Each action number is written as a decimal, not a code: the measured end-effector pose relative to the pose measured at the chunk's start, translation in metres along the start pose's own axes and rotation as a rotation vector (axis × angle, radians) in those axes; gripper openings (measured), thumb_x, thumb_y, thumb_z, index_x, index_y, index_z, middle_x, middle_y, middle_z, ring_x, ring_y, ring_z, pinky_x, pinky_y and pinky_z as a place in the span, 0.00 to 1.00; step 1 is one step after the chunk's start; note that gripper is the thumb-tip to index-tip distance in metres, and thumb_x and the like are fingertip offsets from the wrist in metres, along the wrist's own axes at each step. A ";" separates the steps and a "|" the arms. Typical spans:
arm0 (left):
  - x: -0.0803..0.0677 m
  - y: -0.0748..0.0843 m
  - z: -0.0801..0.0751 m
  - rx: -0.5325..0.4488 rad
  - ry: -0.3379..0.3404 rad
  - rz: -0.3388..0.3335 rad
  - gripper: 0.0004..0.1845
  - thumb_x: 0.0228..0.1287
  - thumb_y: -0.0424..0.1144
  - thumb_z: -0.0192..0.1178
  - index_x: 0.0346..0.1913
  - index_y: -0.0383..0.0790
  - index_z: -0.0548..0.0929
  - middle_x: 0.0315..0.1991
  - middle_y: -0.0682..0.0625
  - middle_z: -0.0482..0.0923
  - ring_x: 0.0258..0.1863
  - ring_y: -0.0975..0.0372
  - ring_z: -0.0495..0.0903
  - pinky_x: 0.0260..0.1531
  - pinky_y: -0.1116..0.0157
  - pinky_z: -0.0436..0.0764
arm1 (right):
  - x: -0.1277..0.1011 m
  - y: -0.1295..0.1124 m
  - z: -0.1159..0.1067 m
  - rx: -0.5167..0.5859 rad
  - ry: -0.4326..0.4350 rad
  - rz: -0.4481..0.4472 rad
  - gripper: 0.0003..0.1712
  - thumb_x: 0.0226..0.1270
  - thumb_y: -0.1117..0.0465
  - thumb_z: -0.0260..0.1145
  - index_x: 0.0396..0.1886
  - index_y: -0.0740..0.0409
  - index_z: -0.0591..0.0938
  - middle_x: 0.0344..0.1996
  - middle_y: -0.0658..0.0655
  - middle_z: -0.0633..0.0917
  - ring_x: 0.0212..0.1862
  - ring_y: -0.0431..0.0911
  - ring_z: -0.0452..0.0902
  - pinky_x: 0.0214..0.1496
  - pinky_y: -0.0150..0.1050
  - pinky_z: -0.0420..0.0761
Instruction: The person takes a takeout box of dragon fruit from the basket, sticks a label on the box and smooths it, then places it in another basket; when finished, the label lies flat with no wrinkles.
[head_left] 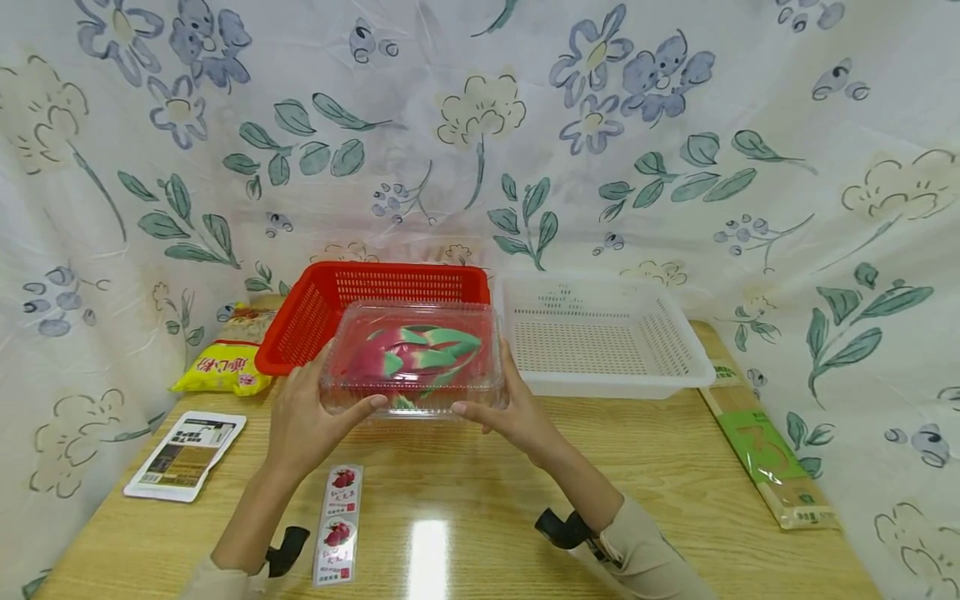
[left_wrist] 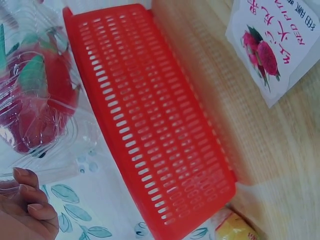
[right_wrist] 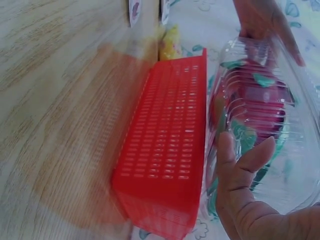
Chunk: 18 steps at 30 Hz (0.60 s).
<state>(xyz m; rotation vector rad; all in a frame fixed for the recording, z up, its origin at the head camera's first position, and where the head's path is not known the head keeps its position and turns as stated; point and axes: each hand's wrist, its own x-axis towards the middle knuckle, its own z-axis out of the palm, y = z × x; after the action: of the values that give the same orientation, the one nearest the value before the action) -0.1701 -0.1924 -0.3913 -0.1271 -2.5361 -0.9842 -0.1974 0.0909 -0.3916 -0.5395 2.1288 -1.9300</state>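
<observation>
Both hands hold a clear plastic clamshell box (head_left: pixel 480 393) up above the table, overlapping the red basket (head_left: pixel 438 270) in the head view. Through the lid shows a dragon fruit (head_left: pixel 412 350), pink-red with green scales. My left hand (head_left: pixel 309 412) grips the box's left end, thumb along the front edge. At the opposite end my right hand (head_left: pixel 516 410) holds it the same way, and its fingers (right_wrist: pixel 227 150) press on the ribbed side in the right wrist view. In the left wrist view, the left fingertips (left_wrist: pixel 31 192) are beside the box; its underside is hidden in the head view.
A white basket (head_left: pixel 607 386) stands right of the red one. Left are a yellow bag (head_left: pixel 228 371) and a white-edged pouch (head_left: pixel 185 457). A strip of dragon-fruit labels (head_left: pixel 337 525) lies near the front, and a green-and-tan packet (head_left: pixel 772 454) at right. A floral curtain (head_left: pixel 465 192) hangs behind.
</observation>
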 end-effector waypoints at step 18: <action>-0.007 0.001 0.003 -0.013 0.022 0.025 0.51 0.50 0.55 0.73 0.77 0.48 0.61 0.48 0.39 0.78 0.45 0.53 0.69 0.43 0.48 0.69 | -0.011 0.001 0.000 0.021 0.011 0.007 0.65 0.58 0.47 0.75 0.77 0.21 0.36 0.76 0.51 0.59 0.37 0.49 0.77 0.34 0.42 0.80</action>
<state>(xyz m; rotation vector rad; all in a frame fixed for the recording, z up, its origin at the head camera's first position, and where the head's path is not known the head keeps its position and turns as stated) -0.1640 -0.1891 -0.3953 -0.1511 -2.5024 -0.9872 -0.1879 0.0953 -0.3933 -0.5181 2.1117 -1.9535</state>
